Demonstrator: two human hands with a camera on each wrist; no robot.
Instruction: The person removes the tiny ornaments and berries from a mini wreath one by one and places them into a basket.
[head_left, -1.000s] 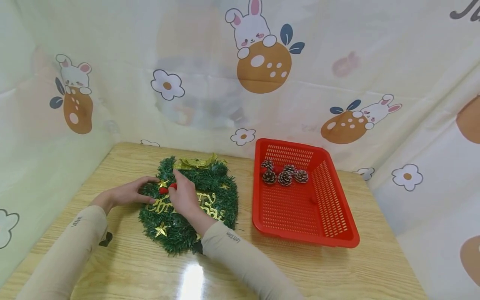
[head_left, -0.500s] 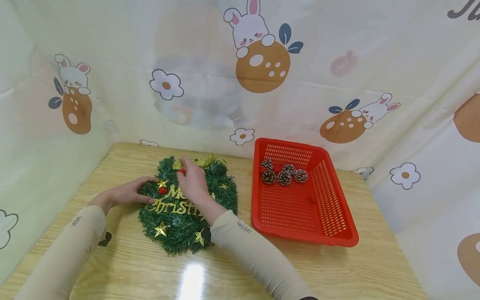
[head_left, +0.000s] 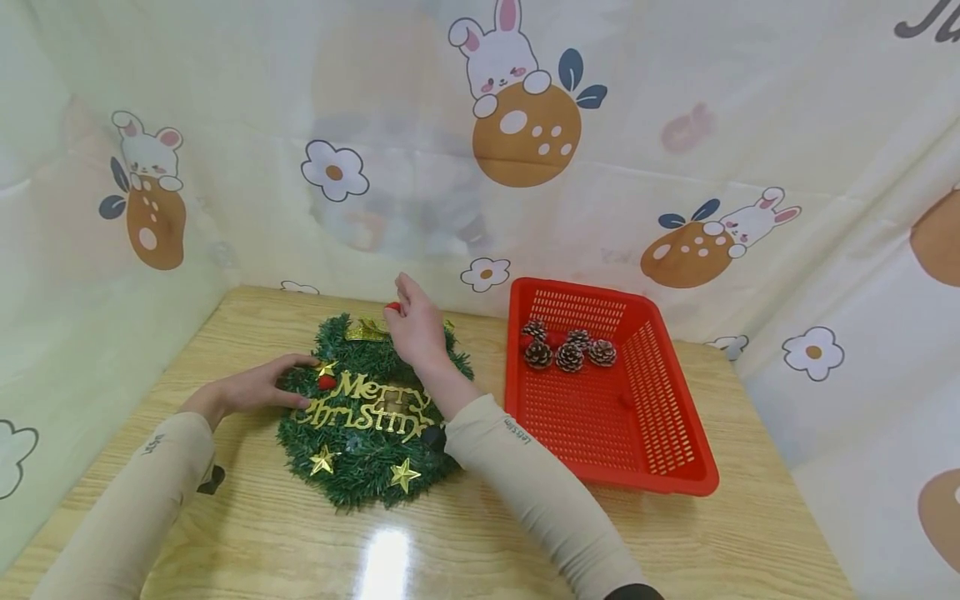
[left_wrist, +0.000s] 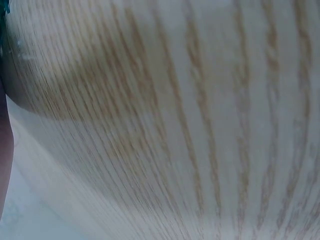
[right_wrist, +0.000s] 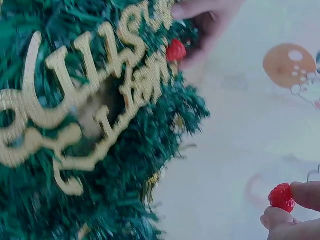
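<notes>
A green tinsel wreath (head_left: pixel 352 483) lies on the table, with gold "Merry Christmas" lettering (head_left: pixel 360 416) across it. Over its far edge, near the gold ribbon (head_left: pixel 366 330), my right hand (head_left: pixel 422 333) pinches a small red berry ornament (right_wrist: pixel 281 197) between thumb and fingertip. My left hand (head_left: pixel 255 387) rests on the wreath's left edge, thumb and fingers spread either side of another red berry (head_left: pixel 327 382) set in the greenery. Gold stars (head_left: pixel 322 460) dot the wreath. The left wrist view holds mostly tabletop (left_wrist: pixel 200 125).
To the right of the wreath stands a red plastic basket (head_left: pixel 585 425). Several pine cones (head_left: pixel 570 357) sit inside it toward the back left, with something red among them. A patterned curtain (head_left: pixel 420 233) rises behind the table.
My right hand has carried the pinched berry from beside the left berry, across the wreath to its far edge, up and rightward. More lettering shows now. My left hand has stayed put.
</notes>
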